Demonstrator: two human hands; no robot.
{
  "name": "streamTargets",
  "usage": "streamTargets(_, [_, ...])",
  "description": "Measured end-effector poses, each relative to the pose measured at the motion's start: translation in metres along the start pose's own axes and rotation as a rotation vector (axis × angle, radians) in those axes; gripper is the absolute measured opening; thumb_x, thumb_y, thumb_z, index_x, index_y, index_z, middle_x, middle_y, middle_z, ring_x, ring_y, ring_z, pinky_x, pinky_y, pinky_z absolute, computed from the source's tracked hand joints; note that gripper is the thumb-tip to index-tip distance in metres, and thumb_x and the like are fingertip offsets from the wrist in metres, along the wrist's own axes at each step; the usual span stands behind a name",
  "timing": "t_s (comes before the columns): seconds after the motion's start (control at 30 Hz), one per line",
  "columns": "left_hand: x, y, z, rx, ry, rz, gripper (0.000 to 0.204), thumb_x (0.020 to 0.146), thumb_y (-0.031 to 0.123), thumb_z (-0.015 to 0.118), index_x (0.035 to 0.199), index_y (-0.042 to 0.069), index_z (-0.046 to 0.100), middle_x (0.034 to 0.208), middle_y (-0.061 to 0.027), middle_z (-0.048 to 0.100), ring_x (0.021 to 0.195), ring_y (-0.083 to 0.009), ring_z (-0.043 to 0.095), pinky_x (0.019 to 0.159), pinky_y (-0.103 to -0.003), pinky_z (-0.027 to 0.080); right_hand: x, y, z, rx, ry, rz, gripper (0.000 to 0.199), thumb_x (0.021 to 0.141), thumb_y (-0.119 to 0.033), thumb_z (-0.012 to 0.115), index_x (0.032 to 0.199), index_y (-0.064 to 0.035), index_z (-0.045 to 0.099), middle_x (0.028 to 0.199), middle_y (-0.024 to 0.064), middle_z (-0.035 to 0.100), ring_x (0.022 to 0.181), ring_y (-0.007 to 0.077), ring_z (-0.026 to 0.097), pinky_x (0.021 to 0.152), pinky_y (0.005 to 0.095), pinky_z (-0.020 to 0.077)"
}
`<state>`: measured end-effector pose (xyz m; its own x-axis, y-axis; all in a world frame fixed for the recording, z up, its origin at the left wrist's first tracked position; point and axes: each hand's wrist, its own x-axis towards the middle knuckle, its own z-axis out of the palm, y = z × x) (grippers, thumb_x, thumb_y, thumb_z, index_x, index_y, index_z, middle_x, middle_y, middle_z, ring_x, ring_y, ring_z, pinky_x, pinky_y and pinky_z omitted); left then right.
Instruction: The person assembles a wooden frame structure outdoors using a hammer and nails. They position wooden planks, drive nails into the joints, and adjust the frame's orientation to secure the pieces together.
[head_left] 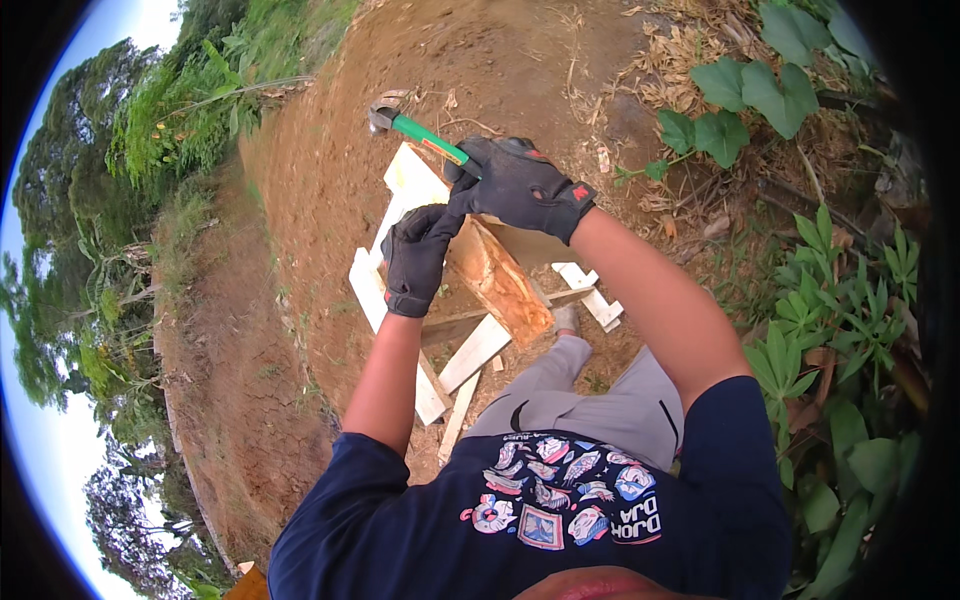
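Observation:
Both my hands wear dark work gloves and meet above a wooden frame. My right hand [525, 185] is closed round a hammer [425, 138] with a green handle; its metal head points away to the far left. Just nearer and to the left, my left hand [418, 255] has its fingers bent together, touching or almost touching the right glove. Whatever they pinch, if anything, is hidden. Below the hands lies a thick board [500, 285] with a rough orange-brown face. A pale board [412, 175] sticks out beyond them at the far end.
Pale wooden legs [475, 355] and a crosspiece [572, 296] stand under the board, near my feet. Bare brown soil [330, 150] slopes around. Leafy plants [790, 340] crowd the right side, with dry leaves [660, 80] at the far right. Trees [80, 140] rise at the left.

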<state>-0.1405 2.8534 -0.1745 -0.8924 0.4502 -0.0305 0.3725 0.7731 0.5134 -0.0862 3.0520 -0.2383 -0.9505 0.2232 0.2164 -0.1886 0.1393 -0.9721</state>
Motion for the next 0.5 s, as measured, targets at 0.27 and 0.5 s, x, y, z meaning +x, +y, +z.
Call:
streamTargets(0.27, [0.000,-0.002,-0.009,0.019,-0.067,-0.053,0.020,0.097,0.022,0.079,0.104,0.003,0.082,0.086,-0.0016,0.076,0.079,-0.0098,0.064,0.074,-0.030,0.052,0.015,0.007,0.018,-0.007,-0.018,-0.115,0.034,0.081,-0.022,0.079,0.110,-0.0080,0.068,0.096,0.0116,0.077,0.090,0.0300,0.075,0.084,0.0418,0.0571])
streamTargets(0.5, [0.001,-0.005,-0.007,-0.138,-0.115,-0.177,0.025,0.096,0.024,0.080,0.110,0.003,0.082,0.090,-0.0023,0.078,0.082,-0.0092,0.066,0.077,-0.030,0.054,0.029,0.012,0.014,-0.074,-0.152,-0.134,0.029,0.083,-0.021,0.077,0.106,-0.0096,0.065,0.093,0.0116,0.075,0.088,0.0321,0.074,0.081,0.0428,0.0564])
